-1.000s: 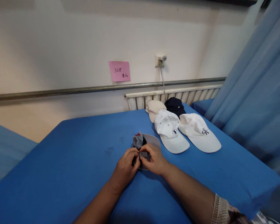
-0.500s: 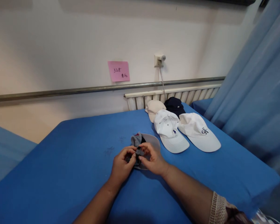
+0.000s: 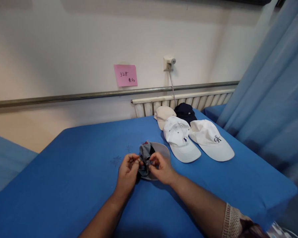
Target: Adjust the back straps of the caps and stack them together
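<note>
Slanting inward, the two forearms [image 3: 196, 195] lead to a grey cap [image 3: 145, 151], which lies on the blue sheet [image 3: 84, 175] just left of the white cap with a horse emblem [image 3: 177, 134]. The right hand [image 3: 162, 168], nearer that white cap, pinches a bit of the grey one between thumb and fingertips. Farther from it, the left hand [image 3: 126, 173] is half curled; whether it grips anything cannot be told.

Blue-covered table [image 3: 72, 178]: gray cap [image 3: 145, 149], cream cap [image 3: 164, 114], navy cap [image 3: 185, 111], two white caps [image 3: 178, 134].
</note>
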Available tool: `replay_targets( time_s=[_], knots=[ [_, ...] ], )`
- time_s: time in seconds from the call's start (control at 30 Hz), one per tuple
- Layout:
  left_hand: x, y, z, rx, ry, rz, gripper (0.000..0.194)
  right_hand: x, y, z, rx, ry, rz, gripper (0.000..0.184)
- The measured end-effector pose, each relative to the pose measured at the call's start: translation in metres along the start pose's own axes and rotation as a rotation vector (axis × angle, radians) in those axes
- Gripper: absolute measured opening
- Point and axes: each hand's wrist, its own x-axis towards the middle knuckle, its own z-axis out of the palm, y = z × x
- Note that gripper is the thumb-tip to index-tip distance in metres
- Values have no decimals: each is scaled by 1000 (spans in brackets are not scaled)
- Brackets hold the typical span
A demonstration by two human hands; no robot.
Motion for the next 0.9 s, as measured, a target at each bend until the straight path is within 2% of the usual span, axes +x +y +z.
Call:
replay_targets(
  time_s=[0.1, 0.2, 0.33, 0.5, 0.63, 0.73, 0.83, 0.9],
  knots=[
    [2, 5, -4, 167, -150, 141, 14, 1, 3, 2, 57, 11, -14, 21],
    [1, 6, -6, 360, -240, 274, 15, 1, 1, 0, -14, -11, -94, 21],
    [0, 3, -6, 426, -254, 252, 13, 1, -4, -4, -112, -50, -142, 18],
    [2, 2, -6, 337, -229, 245, 15, 2, -6, -5, -178, -67, -226, 25],
    [3, 2, -6, 137, -235, 102, 16, 4, -5, -5, -198, -79, -279, 23],
    [4, 0, -5, -155, -173, -125, 22, 5, -5, -5, -210, -70, -277, 11],
    [5, 0, -5, -357, -194, -306, 30, 5, -6, -4, -195, -53, -212, 7],
    [5, 2, -4, -412, -214, -336, 33, 4, -5, -2, -133, -66, -121, 19]
  ],
)
